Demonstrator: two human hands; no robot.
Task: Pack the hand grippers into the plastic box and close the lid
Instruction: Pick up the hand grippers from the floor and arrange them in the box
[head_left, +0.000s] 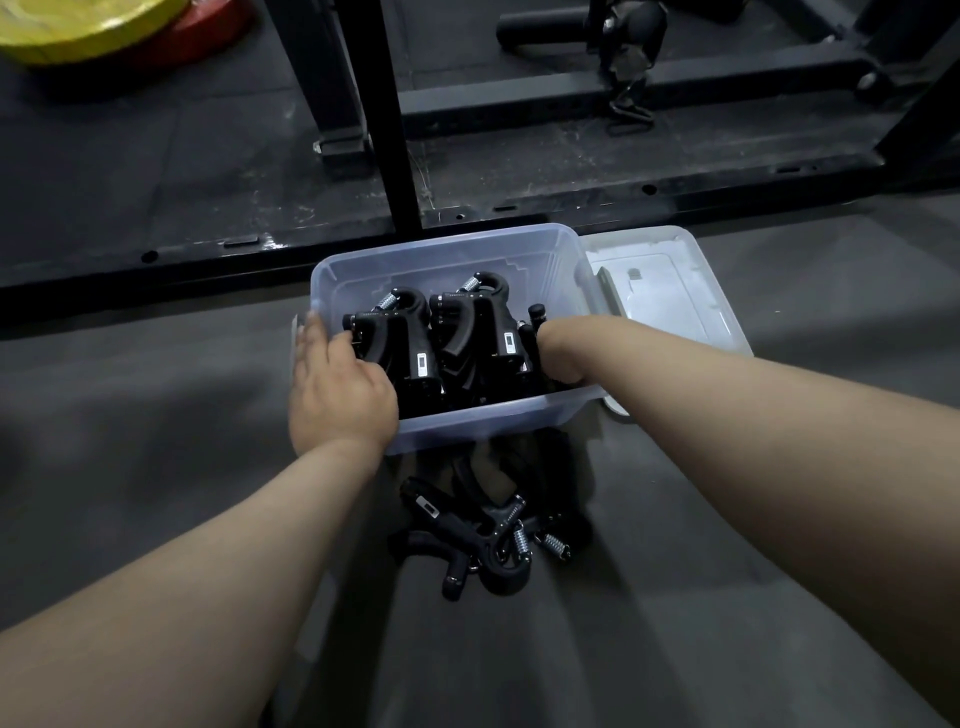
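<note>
A clear plastic box (457, 249) stands on the dark floor with several black hand grippers (467, 332) packed upright inside. My left hand (337, 395) reaches over the box's near left corner, its fingers curled on the leftmost gripper. My right hand (558, 356) is sunk into the box's right side among the grippers; its fingers are hidden. The clear lid (670, 280) lies flat on the floor, right of the box. A loose pile of black hand grippers (483, 530) lies on the floor just in front of the box.
A black steel rack frame (395, 114) with a base rail (311, 239) runs across the floor behind the box. Yellow and red weight plates (93, 26) lie at the far left. A black padded roller (550, 23) sits at the back.
</note>
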